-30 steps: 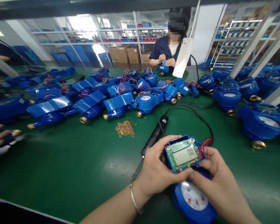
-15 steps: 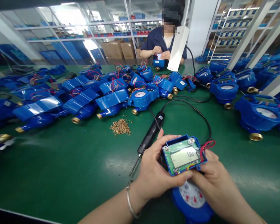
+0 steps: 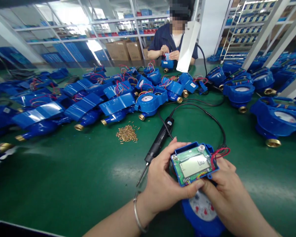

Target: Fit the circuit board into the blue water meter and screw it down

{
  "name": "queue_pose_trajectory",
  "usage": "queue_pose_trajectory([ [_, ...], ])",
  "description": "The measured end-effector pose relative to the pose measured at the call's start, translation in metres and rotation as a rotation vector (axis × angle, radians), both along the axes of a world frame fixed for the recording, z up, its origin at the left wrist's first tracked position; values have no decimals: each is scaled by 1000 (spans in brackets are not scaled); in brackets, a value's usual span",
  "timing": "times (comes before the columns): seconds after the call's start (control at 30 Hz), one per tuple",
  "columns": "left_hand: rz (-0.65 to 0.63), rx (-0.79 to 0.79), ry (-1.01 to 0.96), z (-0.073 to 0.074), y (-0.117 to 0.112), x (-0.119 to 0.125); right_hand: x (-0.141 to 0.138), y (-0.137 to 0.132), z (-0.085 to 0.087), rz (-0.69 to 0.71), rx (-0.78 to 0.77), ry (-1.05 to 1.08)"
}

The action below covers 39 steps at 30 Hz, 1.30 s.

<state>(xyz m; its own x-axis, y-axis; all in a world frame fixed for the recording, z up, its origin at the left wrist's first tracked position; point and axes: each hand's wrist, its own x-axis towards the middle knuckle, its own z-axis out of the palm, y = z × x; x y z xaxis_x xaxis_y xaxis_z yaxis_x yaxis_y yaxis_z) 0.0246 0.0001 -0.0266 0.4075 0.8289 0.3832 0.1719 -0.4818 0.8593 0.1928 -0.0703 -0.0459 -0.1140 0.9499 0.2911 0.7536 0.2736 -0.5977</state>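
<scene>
A blue water meter (image 3: 202,212) with a white dial lies at the near edge of the green table (image 3: 71,177). Above the dial sits its blue display module (image 3: 193,163), a green circuit board with an LCD and red wires at its right side. My left hand (image 3: 164,182) is closed round the module's left side, thumb on its front edge. My right hand (image 3: 224,192) grips the module's right side and lower corner, fingers curled under it.
A black electric screwdriver (image 3: 158,143) with its cable lies just beyond my left hand. A pile of small brass screws (image 3: 127,133) is further left. Many blue meters (image 3: 118,103) cover the far and right table. A person (image 3: 174,42) opposite handles a meter.
The view has shifted slightly; the module has tilted a little in my hands. Both hands keep their grip. The person opposite keeps working on a meter.
</scene>
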Motion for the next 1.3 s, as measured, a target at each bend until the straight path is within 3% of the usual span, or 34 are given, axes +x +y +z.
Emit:
queue_pose_trajectory([
  [0.33, 190, 342, 149, 8, 7, -6, -2, -9, 8, -185, 305, -10],
  [0.53, 203, 586, 200, 5, 3, -7, -6, -14, 9, -167, 239, 107],
  [0.77, 165, 720, 221, 3, 6, -11, -9, -12, 9, -126, 191, 169],
  [0.97, 145, 727, 227, 3, 4, -11, -12, -11, 4, -223, 269, 188],
  [1.3, 129, 611, 213, 3, 4, -10, -7, -12, 11, -124, 244, 98],
])
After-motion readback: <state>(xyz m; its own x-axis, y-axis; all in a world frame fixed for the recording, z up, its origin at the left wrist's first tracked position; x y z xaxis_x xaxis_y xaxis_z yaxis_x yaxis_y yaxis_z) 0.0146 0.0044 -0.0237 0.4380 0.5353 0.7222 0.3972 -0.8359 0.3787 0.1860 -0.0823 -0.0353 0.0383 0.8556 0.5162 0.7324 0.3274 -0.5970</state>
